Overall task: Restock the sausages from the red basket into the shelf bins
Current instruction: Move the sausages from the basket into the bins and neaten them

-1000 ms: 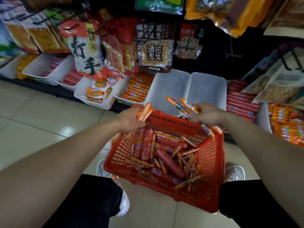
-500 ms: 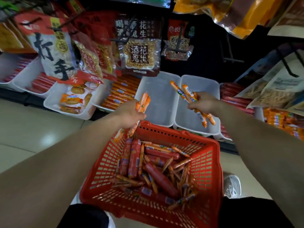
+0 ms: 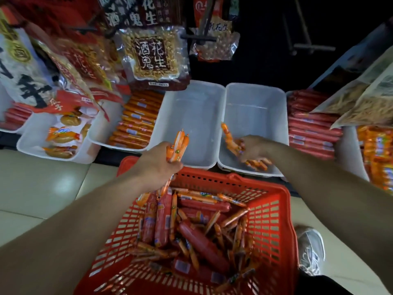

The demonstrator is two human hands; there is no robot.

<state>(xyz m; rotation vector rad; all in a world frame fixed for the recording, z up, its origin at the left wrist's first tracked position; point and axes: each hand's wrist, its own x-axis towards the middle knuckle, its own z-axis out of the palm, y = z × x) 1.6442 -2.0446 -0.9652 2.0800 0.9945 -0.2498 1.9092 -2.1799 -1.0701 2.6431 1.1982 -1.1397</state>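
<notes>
The red basket (image 3: 282, 211) sits on the floor in front of me, holding several thin orange sausages and thick red sausages (image 3: 200, 243). My left hand (image 3: 157, 162) grips a bunch of thin orange sausages (image 3: 178, 145) just above the basket's far rim, at the front edge of an empty white bin (image 3: 191, 116). My right hand (image 3: 255, 147) is down inside the neighbouring white bin (image 3: 255, 103), closed on a bunch of thin orange sausages (image 3: 231, 139) whose lower ends rest on the bin floor.
Further white bins line the shelf: orange sausages (image 3: 136, 122) to the left, red sausages (image 3: 310, 124) to the right, snack packs (image 3: 61, 135) far left. Hanging snack bags (image 3: 153, 58) overhang the bins. A white shoe (image 3: 310, 250) is beside the basket on the tiled floor.
Both hands lifted from the basket with sausages and went forward. My right hand dropped into the right empty bin; my left hand came to the front edge of the left empty bin.
</notes>
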